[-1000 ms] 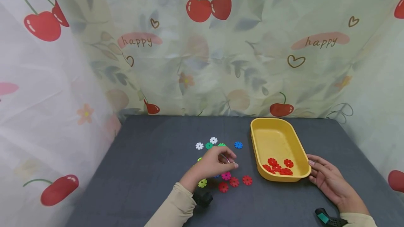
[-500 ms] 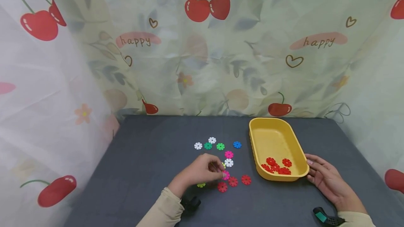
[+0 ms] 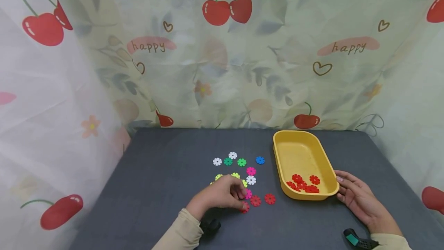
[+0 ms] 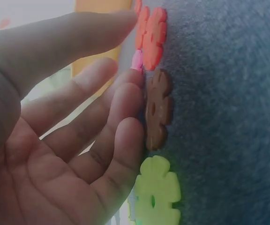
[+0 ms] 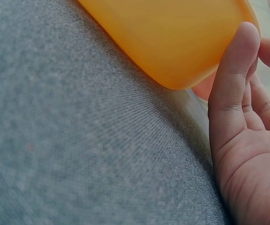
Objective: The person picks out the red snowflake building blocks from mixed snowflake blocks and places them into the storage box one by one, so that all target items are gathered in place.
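My left hand (image 3: 222,193) is low over a cluster of notched plastic discs, thumb and fingertips at a red disc (image 3: 246,207) lying on the table. In the left wrist view the thumb tip is beside that red disc (image 4: 154,40), and the fingers are spread from the thumb. Below the fingers lie a brown disc (image 4: 158,110) and a yellow-green disc (image 4: 156,194). My right hand (image 3: 362,201) holds the near right corner of a yellow tray (image 3: 312,196), thumb against its side in the right wrist view. Several red discs (image 3: 301,185) lie inside the tray.
Beyond the left hand lie white (image 3: 217,161), green (image 3: 241,162), pink (image 3: 251,171) and blue discs (image 3: 260,160). Two more red discs (image 3: 269,198) lie between hand and tray. A printed curtain (image 3: 222,68) hangs behind the dark table (image 3: 156,165).
My left hand has come down and toward me, from above the discs to the red disc at the near edge of the cluster. The right hand and the tray have stayed put.
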